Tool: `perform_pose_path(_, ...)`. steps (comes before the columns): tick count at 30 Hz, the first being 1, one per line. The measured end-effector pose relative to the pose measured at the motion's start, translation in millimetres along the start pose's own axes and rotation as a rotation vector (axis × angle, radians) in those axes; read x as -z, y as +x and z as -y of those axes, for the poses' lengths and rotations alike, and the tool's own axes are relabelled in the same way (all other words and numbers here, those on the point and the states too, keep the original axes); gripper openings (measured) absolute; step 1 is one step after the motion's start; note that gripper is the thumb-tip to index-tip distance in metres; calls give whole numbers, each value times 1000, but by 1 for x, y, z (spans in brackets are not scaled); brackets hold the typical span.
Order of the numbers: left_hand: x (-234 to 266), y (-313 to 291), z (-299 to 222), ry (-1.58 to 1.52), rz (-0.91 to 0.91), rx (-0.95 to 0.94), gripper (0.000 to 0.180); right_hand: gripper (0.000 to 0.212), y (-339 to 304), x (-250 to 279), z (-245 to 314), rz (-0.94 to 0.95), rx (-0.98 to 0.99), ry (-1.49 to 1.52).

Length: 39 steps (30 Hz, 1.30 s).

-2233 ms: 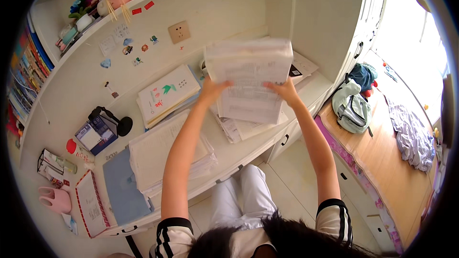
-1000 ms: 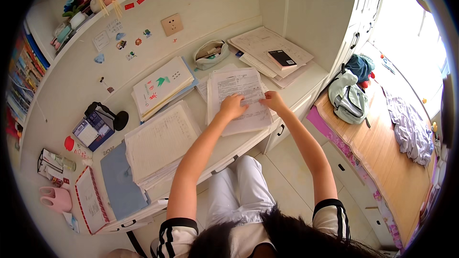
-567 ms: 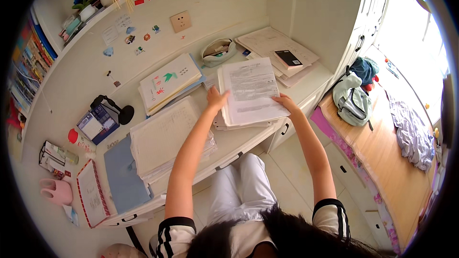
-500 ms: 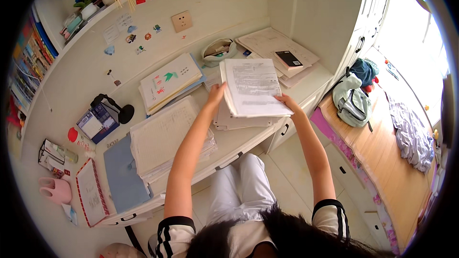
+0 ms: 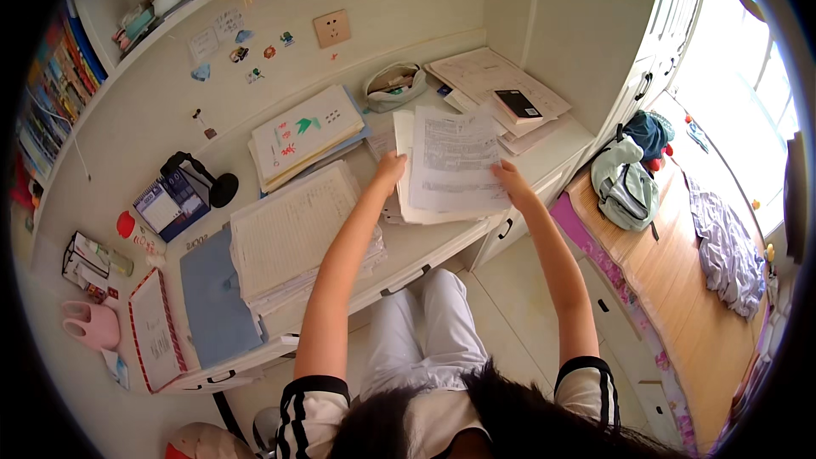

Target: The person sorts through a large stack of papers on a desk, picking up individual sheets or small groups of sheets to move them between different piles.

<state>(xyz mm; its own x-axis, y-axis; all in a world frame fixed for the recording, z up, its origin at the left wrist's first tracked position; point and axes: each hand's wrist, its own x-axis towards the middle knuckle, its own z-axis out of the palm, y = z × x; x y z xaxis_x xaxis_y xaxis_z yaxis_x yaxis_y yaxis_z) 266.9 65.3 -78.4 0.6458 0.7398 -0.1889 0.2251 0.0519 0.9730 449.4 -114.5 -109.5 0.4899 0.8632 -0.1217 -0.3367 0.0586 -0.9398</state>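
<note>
Over the desk I hold a bundle of papers [image 5: 405, 202] at its left edge, with my left hand [image 5: 392, 168] closed on it. My right hand [image 5: 508, 182] pinches the right edge of a printed sheet [image 5: 450, 161] that lies skewed over the bundle, its left side set in from the bundle's edge. Left of my left arm lies a thick stack of written pages [image 5: 293, 225]. Behind it is a pile of papers [image 5: 308, 129] with a green and red drawing on top.
A pencil case [image 5: 394, 87] and a small dark book [image 5: 518, 105] on loose papers [image 5: 484, 76] stand at the back. To the left are a blue folder [image 5: 217, 306], a desk calendar [image 5: 170, 208] and a red-edged board [image 5: 157, 336]. A backpack [image 5: 625, 183] rests on the wooden surface at right.
The top sheet has shifted right and turned a little against the papers under it. My right hand has moved slightly up and left; the bundle has tilted lower.
</note>
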Motion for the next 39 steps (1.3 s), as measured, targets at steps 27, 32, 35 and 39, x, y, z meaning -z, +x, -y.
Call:
perform_pose_path(27,-51,-16,19,834,87,-407,39,29,-4,50,-1,-339,41,-491)
perform_pose_path(32,-74,-23,24,891,-18,-414,47,30,-9,60,-3,-243,14,-303)
perform_pose_path(35,-70,-12,25,797,15,-420,47,32,-7,56,-2,-157,65,-365)
perform_pose_path(39,-66,-7,13,-16,31,-91,43,33,-13,42,4,-217,-57,-376)
